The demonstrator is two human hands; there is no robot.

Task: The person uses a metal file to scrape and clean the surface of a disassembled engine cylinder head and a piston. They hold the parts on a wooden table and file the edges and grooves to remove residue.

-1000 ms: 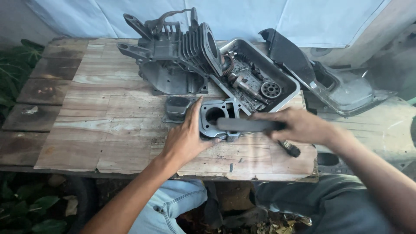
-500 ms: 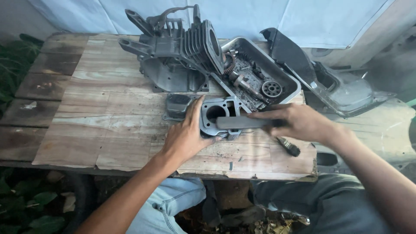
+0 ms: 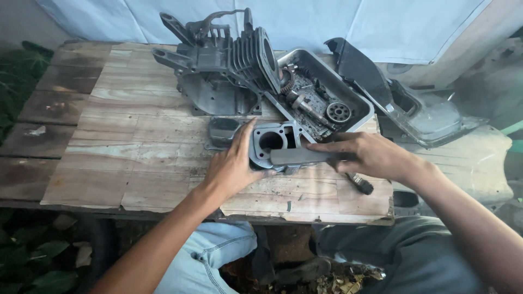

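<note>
Just two hands (image 3: 231,166) (image 3: 370,155) — one cylinder (image 3: 272,142).

From my remote seat I see a weathered wooden plank table (image 3: 109,136) in soft daylight, a pale blue-white sheet (image 3: 327,22) hanging behind it, green leaves (image 3: 22,71) at its left edge, and dirt ground with dry leaves (image 3: 348,280) underneath.

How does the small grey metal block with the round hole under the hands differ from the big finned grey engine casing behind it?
The small grey metal block is compact, smooth-faced and held by both hands; the big finned grey engine casing is far larger, ribbed and untouched. Both are grey metal on the wooden table.
</note>
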